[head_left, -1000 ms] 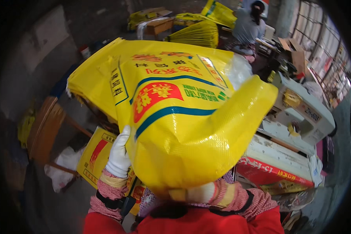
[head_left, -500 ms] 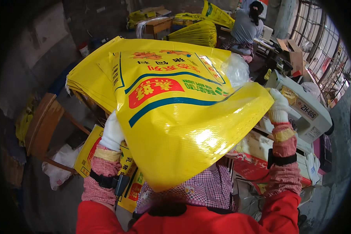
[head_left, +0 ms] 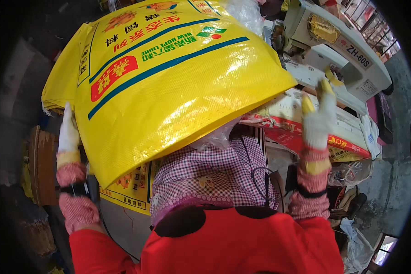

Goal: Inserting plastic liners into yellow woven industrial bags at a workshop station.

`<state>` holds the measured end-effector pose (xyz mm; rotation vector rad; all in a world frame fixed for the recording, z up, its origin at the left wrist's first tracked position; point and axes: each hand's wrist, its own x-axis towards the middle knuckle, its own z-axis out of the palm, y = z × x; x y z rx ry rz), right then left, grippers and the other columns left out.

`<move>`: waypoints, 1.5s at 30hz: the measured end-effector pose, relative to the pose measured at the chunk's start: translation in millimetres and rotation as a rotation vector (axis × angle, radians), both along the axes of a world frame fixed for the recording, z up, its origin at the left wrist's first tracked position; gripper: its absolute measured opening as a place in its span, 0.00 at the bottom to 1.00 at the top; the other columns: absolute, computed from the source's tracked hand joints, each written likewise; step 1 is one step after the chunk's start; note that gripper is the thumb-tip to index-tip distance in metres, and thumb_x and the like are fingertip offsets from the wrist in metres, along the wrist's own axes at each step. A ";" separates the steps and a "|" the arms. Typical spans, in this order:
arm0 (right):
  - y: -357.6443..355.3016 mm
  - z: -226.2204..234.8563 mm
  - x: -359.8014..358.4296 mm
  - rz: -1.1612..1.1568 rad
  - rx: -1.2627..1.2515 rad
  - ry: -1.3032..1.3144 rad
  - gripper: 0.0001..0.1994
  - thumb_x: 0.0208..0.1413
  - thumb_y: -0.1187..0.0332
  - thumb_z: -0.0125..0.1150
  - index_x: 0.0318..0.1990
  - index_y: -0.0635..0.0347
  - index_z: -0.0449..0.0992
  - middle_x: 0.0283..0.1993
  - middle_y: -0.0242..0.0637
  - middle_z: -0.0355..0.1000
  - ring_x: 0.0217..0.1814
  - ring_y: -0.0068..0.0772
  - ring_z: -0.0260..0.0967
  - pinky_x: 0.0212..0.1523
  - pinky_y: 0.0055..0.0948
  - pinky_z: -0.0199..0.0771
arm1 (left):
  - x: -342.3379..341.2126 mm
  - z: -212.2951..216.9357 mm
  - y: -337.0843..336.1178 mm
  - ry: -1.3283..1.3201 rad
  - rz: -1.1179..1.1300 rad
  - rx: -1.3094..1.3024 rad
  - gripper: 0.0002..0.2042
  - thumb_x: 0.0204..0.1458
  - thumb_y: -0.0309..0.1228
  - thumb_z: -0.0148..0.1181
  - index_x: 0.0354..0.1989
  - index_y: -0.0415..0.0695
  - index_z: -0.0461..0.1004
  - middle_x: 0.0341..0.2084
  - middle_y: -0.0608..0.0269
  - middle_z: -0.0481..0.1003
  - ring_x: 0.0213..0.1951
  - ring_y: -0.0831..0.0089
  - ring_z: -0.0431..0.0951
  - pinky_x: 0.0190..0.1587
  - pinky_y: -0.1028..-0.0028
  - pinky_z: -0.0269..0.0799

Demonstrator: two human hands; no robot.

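Observation:
A large yellow woven plastic bag (head_left: 182, 102) with printed pictures and dark blue stripes lies spread before me, its near edge hanging over my lap. Along its left edge, my left hand (head_left: 68, 130) in a white glove is stretched out flat, fingers pointing away from me; the bag's edge partly hides it. My right hand (head_left: 320, 121), gloved with yellow fingertips, is raised apart from the bag's right corner, fingers spread and nothing in them. Beneath the bag, a stack of folded yellow bags (head_left: 61, 80) shows at the left.
A pale sewing machine (head_left: 326, 43) stands at the right, beyond my right hand. A red and white box (head_left: 283, 116) lies below it. Clear plastic film (head_left: 246, 18) bunches behind the bag. At the left is a brown wooden stool (head_left: 43, 164). A checked apron (head_left: 205, 176) covers my lap.
My right hand has let go of the bag's right corner and opened. The bag has come down flatter. My left hand now lies flat along the bag's left edge. The view has tilted lower.

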<state>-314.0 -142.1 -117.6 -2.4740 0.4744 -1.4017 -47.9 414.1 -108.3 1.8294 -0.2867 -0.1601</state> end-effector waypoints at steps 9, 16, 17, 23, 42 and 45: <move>-1.5 -20.2 46.3 1.244 1.849 -0.091 0.37 0.58 0.40 0.47 0.59 0.68 0.62 0.61 0.49 0.63 0.63 0.49 0.61 0.64 0.43 0.60 | -131.0 -45.9 -15.7 0.333 -0.077 -0.199 0.26 0.61 0.45 0.49 0.58 0.37 0.63 0.55 0.60 0.69 0.54 0.71 0.70 0.58 0.73 0.63; 111.5 -25.0 174.6 1.181 1.820 -0.045 0.29 0.59 0.50 0.52 0.60 0.63 0.64 0.62 0.45 0.64 0.65 0.44 0.59 0.68 0.42 0.53 | -175.9 8.6 154.1 0.141 0.198 -0.152 0.22 0.63 0.43 0.46 0.55 0.37 0.66 0.49 0.61 0.73 0.49 0.73 0.73 0.53 0.73 0.68; 145.6 -25.7 186.2 1.151 1.606 0.049 0.27 0.59 0.51 0.52 0.58 0.62 0.65 0.57 0.44 0.65 0.59 0.42 0.60 0.62 0.41 0.54 | -201.1 7.0 187.0 0.093 0.311 -0.103 0.22 0.63 0.43 0.44 0.57 0.37 0.65 0.51 0.60 0.71 0.52 0.72 0.72 0.55 0.72 0.66; 333.1 -78.7 171.8 1.615 1.426 0.604 0.13 0.61 0.55 0.51 0.42 0.54 0.72 0.29 0.33 0.70 0.25 0.33 0.64 0.27 0.34 0.65 | -401.4 -114.8 271.6 0.188 0.834 -0.363 0.26 0.61 0.45 0.48 0.61 0.40 0.62 0.56 0.58 0.68 0.57 0.65 0.68 0.60 0.66 0.62; 307.2 -277.4 237.2 1.004 -0.052 0.582 0.33 0.52 0.61 0.60 0.65 0.61 0.56 0.40 0.42 0.73 0.32 0.39 0.72 0.35 0.33 0.77 | -452.5 -422.7 126.7 0.870 1.491 -0.146 0.21 0.61 0.42 0.46 0.57 0.42 0.66 0.50 0.55 0.72 0.50 0.58 0.73 0.54 0.64 0.68; 289.0 -279.9 239.7 0.865 -0.050 0.751 0.33 0.53 0.61 0.60 0.64 0.61 0.56 0.41 0.43 0.73 0.33 0.40 0.72 0.36 0.34 0.77 | -437.9 -402.0 115.5 0.997 1.500 0.120 0.21 0.61 0.42 0.46 0.57 0.43 0.67 0.49 0.56 0.73 0.48 0.60 0.73 0.52 0.67 0.69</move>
